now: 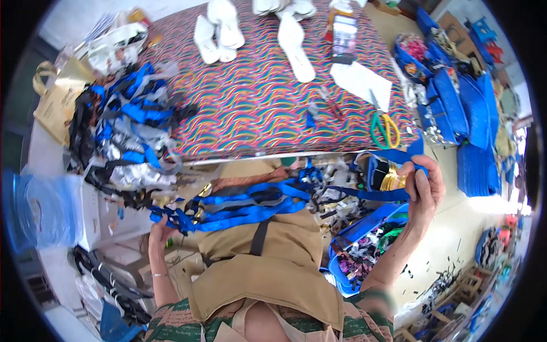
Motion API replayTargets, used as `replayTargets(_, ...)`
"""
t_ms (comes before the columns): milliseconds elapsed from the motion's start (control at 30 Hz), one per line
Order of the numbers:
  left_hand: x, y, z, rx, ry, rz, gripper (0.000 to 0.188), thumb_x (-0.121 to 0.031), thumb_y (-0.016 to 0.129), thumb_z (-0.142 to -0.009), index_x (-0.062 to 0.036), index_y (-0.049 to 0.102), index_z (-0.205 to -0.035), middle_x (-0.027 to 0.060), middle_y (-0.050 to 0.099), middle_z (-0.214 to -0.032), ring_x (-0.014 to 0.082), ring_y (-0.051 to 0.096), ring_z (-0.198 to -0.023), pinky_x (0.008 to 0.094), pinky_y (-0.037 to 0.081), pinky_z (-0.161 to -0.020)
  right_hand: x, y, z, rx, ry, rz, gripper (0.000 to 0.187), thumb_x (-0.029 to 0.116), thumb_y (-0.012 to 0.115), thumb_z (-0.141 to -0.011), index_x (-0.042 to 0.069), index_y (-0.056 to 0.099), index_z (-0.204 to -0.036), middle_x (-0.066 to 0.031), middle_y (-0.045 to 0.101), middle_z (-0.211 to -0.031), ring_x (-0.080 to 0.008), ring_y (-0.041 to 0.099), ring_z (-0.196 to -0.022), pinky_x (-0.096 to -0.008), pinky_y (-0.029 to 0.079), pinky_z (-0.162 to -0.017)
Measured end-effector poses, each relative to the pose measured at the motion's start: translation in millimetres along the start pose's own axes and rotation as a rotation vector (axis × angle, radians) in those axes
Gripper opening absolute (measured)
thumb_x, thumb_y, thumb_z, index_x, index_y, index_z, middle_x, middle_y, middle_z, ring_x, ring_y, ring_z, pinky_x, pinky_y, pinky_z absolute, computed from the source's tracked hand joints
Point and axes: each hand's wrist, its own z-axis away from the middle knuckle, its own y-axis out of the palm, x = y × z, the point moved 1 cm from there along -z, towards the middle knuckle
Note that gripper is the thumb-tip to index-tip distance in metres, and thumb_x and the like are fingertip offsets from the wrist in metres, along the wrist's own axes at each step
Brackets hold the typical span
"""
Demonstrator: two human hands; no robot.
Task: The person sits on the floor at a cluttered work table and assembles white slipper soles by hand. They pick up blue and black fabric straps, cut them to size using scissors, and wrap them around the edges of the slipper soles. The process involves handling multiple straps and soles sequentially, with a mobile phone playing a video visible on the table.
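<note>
A bundle of blue straps (250, 215), with some dark undersides and gold-coloured bits, stretches across my lap over a tan apron (285, 239). At its left end my left hand (164, 229) is closed around the straps, its fingers partly hidden by them. Out to the right, past the table's front edge, my raised right hand (424, 182) pinches a blue strap (370, 194) between thumb and fingers. That strap runs back toward the bundle, and a loose blue piece stands above the fingers. Scissors (385, 131) with green and yellow handles lie on the table's near right corner.
The table's patterned cloth (239, 108) bears white shoe insoles (296, 51), a phone (344, 40) and white paper (364, 82). Blue and black strips (131, 114) heap at its left. A blue bin (342, 279) of scraps stands beside my right forearm. A water jug (45, 211) is far left.
</note>
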Motion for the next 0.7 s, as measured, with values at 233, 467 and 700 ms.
replayTargets(233,-90.7,165.3,53.4,0.264,0.420,-0.571,0.037,-0.031,0.060,-0.092,0.0046,0.068,-0.092,0.0120,0.067,-0.081,0.0163,0.064,-0.072,0.0286,0.051,-0.066,29.9,30.9,-17.5,0.076,0.066,-0.012,0.024,0.000,0.050,-0.084,0.002,0.058,-0.108,-0.0138,0.069,-0.085,-0.0076,0.051,-0.060,-0.0219,0.040,-0.055)
replayTargets(467,-127.5,415.3,133.9,1.249,-0.181,0.082,0.060,-0.047,0.040,-0.100,0.0062,0.056,-0.123,0.0145,0.064,-0.115,0.0242,0.061,-0.103,0.0357,0.046,-0.091,23.5,108.0,-4.6,0.751,-0.066,0.261,0.024,0.002,0.060,-0.086,0.006,0.059,-0.109,-0.0097,0.068,-0.090,-0.0302,0.066,-0.074,-0.0346,0.053,-0.067)
replayTargets(700,-204.0,441.3,114.0,1.020,0.159,0.456,0.043,-0.035,0.051,-0.099,0.0009,0.055,-0.122,0.0060,0.059,-0.078,0.0170,0.055,-0.066,0.0320,0.044,-0.057,-29.1,104.7,46.6,0.708,0.208,0.298,0.027,0.001,0.056,-0.091,0.003,0.052,-0.118,-0.0093,0.069,-0.092,-0.0235,0.069,-0.084,-0.0305,0.051,-0.077)
